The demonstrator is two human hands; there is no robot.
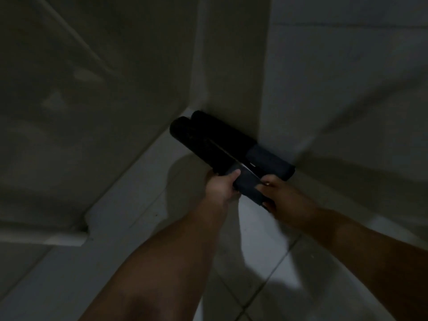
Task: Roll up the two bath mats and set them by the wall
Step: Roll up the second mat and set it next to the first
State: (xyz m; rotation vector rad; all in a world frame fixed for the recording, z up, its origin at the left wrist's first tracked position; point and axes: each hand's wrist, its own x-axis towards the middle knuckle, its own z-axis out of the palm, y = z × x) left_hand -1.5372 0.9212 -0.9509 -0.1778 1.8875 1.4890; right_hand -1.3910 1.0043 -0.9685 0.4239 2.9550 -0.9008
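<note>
Two dark rolled bath mats lie side by side on the floor in a dim corner. The far rolled mat (pixel 240 140) rests against the base of the wall (pixel 234 77). The near rolled mat (pixel 203 147) lies right beside it, touching it. My left hand (pixel 221 185) grips the near mat's closer end from the left. My right hand (pixel 281 196) holds the same end from the right, fingers wrapped over the roll's tip. Both forearms reach in from the bottom of the view.
A pale door or panel (pixel 92 100) fills the left, with a raised sill (pixel 129 186) along its foot. Light floor tiles (pixel 266 274) spread below my arms. A second wall face (pixel 347 77) stands at the right.
</note>
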